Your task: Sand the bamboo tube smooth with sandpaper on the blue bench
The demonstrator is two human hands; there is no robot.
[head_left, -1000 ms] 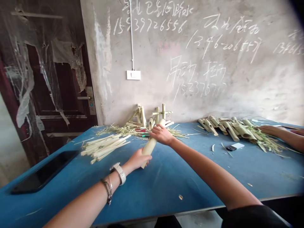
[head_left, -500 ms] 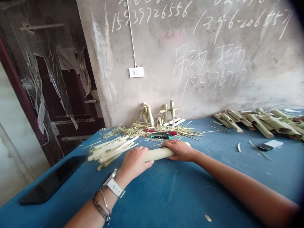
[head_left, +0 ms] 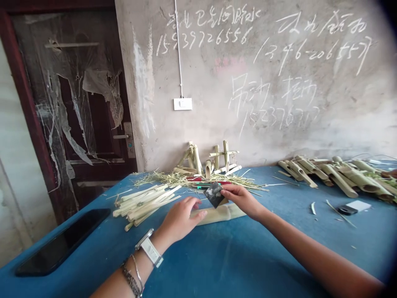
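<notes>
My right hand (head_left: 243,200) pinches a small dark grey piece of sandpaper (head_left: 213,194) with whitish dust on it and a brownish underside. It is raised just above a pale green bamboo tube (head_left: 228,212), which lies crosswise on the blue table. At the tube's left end, my left hand (head_left: 182,217) has its fingers loosely apart and its thumb stretched over the bamboo; whether it touches is hard to tell. Behind the sandpaper, a black and teal utility knife (head_left: 203,187) is partly covered. A bundle of split bamboo strips (head_left: 145,203) lies left of the tube.
A black phone (head_left: 63,242) lies at the left table edge. Bamboo shavings (head_left: 155,179) and upright bamboo constructions (head_left: 194,157) stand by the wall. Cut bamboo pieces (head_left: 338,178) are piled at the right, near a black and white object (head_left: 353,207). Another person's hand (head_left: 391,174) shows at the right edge.
My right hand has come off the bamboo tube and lifted the sandpaper into view. My left hand has loosened its grip on the tube. The camera has tilted up slightly.
</notes>
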